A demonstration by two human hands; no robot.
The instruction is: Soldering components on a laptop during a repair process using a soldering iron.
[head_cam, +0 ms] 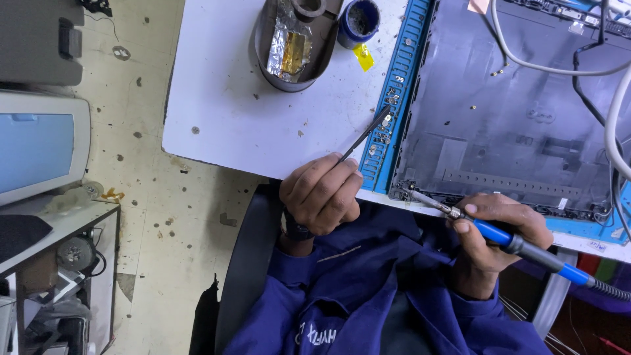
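My left hand [321, 194] is closed around thin black tweezers [365, 134], whose tips rest on the blue mat's edge beside small screws. My right hand [499, 227] grips a blue-handled soldering iron [509, 242]. Its metal tip [420, 197] touches the near left corner of a dark laptop back cover [513, 112]. The cover lies open on a blue work mat [404, 79] on the white table [223, 112]. Both hands sit at the table's near edge, over my blue sleeves.
A grey oval tray [263, 46] holding crumpled foil and a blue round tin [359, 21] stand at the table's far side. White and black cables [591, 66] cross the cover on the right. A grey machine [39, 144] stands on the left, with stained floor between.
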